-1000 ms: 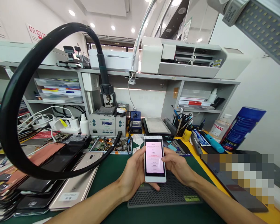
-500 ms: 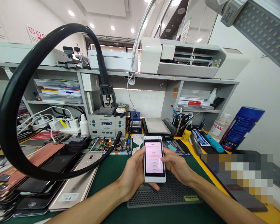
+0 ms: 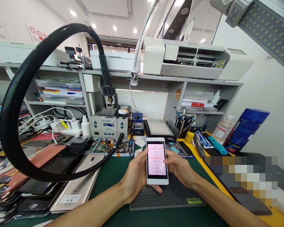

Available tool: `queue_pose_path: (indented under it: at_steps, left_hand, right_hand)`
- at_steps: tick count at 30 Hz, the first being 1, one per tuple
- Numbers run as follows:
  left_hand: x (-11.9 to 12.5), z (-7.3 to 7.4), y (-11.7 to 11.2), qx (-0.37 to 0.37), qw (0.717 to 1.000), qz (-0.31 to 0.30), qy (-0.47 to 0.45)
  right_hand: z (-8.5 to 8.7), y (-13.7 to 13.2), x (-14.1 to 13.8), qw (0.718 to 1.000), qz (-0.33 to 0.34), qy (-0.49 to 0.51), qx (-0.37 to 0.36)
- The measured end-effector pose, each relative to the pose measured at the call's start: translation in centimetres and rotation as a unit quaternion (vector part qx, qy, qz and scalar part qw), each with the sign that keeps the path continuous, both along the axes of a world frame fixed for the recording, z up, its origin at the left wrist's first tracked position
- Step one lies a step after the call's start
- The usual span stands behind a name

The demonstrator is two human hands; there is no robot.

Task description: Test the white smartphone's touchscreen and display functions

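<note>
A white smartphone [image 3: 156, 161] with a lit pink menu screen is held upright over a dark ribbed work mat [image 3: 167, 197]. My left hand [image 3: 134, 176] wraps round its left edge and bottom, thumb on the screen's left side. On the phone's right edge rests my right hand [image 3: 180, 168], its thumb touching the screen near the middle. Both hands are closed on the phone.
Stacked phones and back covers [image 3: 42, 176] fill the left. A thick black hose [image 3: 21, 101] loops up to the hot-air station [image 3: 109, 124]. A parts tray [image 3: 111, 146], a heating plate [image 3: 159, 127], tools [image 3: 203, 140], a clear bottle [image 3: 222, 127] and a blue box [image 3: 246, 129] stand behind and right.
</note>
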State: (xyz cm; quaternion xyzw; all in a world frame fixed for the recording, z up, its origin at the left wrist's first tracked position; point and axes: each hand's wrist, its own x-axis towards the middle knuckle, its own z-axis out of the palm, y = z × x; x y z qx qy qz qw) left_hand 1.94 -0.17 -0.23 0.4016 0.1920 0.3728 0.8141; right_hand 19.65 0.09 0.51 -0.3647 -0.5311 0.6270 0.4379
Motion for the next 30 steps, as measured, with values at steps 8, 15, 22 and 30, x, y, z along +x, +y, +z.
queue_pose_path:
  at_steps: [8,15,22,30]
  left_hand:
    - [-0.04,-0.01,-0.08,-0.002,1.000,0.002,0.002]
    - [-0.03,-0.04,0.04,-0.002,1.000,0.003,0.003]
    - [-0.03,-0.02,0.02,0.001,1.000,0.001,0.003]
    - [-0.12,0.03,-0.07,0.006,1.000,0.001,0.005]
  right_hand:
    - [-0.09,-0.04,0.13,1.000,0.005,0.001,0.001]
    - [-0.10,0.02,0.19,1.000,0.009,0.000,0.004]
    - [-0.03,-0.07,0.17,1.000,0.013,0.001,0.006]
    - [-0.02,0.02,0.07,1.000,0.005,-0.003,0.006]
